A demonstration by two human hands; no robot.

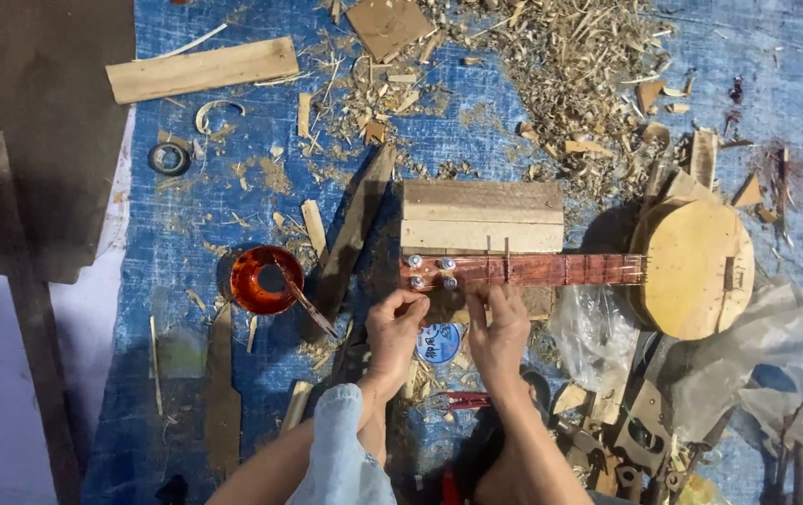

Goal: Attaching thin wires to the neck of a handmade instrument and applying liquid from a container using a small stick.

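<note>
Both forearms are raised to the instrument neck (523, 270), lying left-right; left hand (394, 327) fingers are pinched at its headstock (431, 272), right hand (499, 329) alongside, likewise pinched.

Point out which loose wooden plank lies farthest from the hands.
The long pale plank at the upper left, lying nearly level. The dark slat and the stacked boards sit much closer to the hands.

Red-stained bowl (265, 280), tape roll (169, 158), loose plank (202, 69), scattered wood shavings (560, 65).
</note>
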